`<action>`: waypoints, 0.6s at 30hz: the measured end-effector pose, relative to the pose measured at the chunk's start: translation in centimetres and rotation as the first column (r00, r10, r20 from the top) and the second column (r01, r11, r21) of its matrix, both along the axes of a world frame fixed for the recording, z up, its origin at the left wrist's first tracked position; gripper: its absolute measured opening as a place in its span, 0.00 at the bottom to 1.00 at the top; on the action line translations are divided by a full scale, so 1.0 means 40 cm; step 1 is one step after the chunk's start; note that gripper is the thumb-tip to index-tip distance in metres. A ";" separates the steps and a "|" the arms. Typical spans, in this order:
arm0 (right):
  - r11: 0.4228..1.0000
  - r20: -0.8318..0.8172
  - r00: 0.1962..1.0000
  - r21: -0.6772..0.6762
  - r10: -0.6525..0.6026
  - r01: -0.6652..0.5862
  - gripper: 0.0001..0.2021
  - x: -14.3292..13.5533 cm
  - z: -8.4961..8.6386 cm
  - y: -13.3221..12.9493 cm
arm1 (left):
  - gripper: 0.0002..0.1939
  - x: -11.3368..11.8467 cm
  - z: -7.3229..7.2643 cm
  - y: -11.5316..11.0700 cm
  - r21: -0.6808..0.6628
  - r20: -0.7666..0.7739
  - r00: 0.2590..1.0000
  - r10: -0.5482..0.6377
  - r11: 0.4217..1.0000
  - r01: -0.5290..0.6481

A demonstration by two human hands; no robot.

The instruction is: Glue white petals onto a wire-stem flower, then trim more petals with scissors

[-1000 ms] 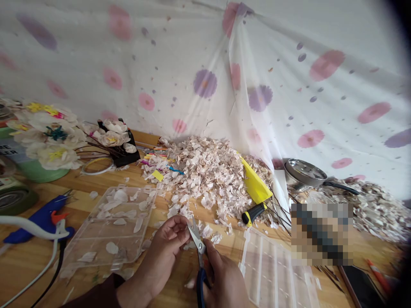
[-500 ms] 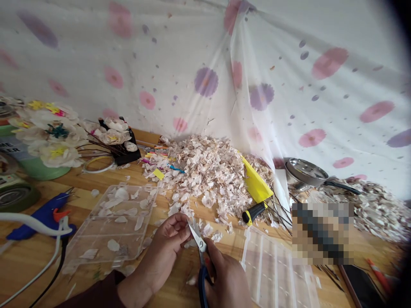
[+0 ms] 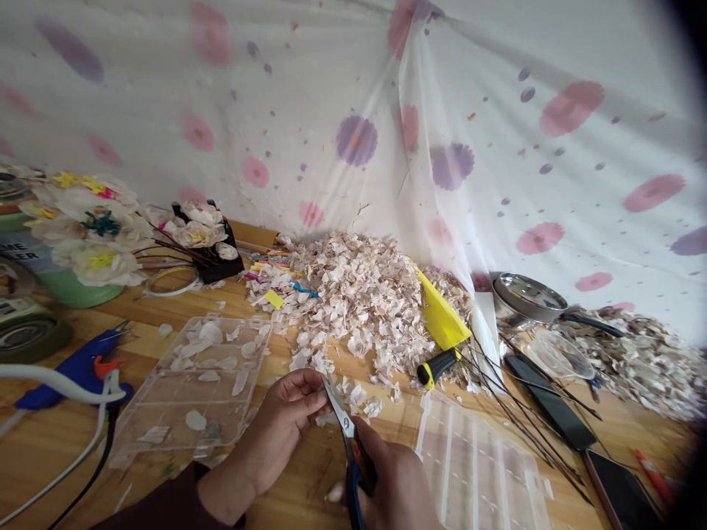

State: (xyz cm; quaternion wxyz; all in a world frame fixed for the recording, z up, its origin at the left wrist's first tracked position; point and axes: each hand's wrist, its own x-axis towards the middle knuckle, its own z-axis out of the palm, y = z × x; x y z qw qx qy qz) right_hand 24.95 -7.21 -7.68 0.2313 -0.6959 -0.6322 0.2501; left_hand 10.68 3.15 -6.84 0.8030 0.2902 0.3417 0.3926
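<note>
My right hand [image 3: 395, 478] is wrapped round the dark blue handles of the scissors [image 3: 347, 427], whose blades point up and left. The blade tips lie at the fingertips of my left hand [image 3: 281, 423]. Its fingers are pinched together, and whatever they hold is too small and hidden to name. Beyond both hands rises a big heap of pale dried petals [image 3: 364, 294]. A clear divided tray [image 3: 193, 397] with loose petals lies to the left, and a second clear compartment tray [image 3: 475, 471] to the right.
A blue glue gun [image 3: 71, 372] and cables lie at the left, below white paper-like flowers [image 3: 102, 228]. At the right are a yellow-and-black handled tool [image 3: 436, 368], thin dark stems [image 3: 513, 412], two phones [image 3: 552, 405], a metal pan [image 3: 527, 298] and another petal heap [image 3: 657, 361].
The scissors' blades have come closer together, and my right hand has shifted slightly right. My left hand stays nearly in place, pinching as before.
</note>
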 end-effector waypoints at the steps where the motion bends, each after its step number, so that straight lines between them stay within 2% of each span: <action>1: 1.000 -0.015 1.000 -0.011 0.000 0.000 0.23 0.001 0.004 0.000 | 0.13 -0.001 0.001 0.003 0.004 -0.001 1.000 -0.016 1.000 0.016; 10: 0.999 -0.040 0.999 -0.034 0.026 -0.027 0.17 0.016 0.039 0.004 | 0.13 -0.012 0.001 0.036 0.030 0.013 0.991 -0.132 0.991 0.131; 18: 0.995 -0.120 0.992 -0.088 0.028 -0.039 0.19 0.023 0.021 0.001 | 0.11 -0.026 -0.016 0.056 0.056 -0.003 0.977 -0.215 0.975 0.215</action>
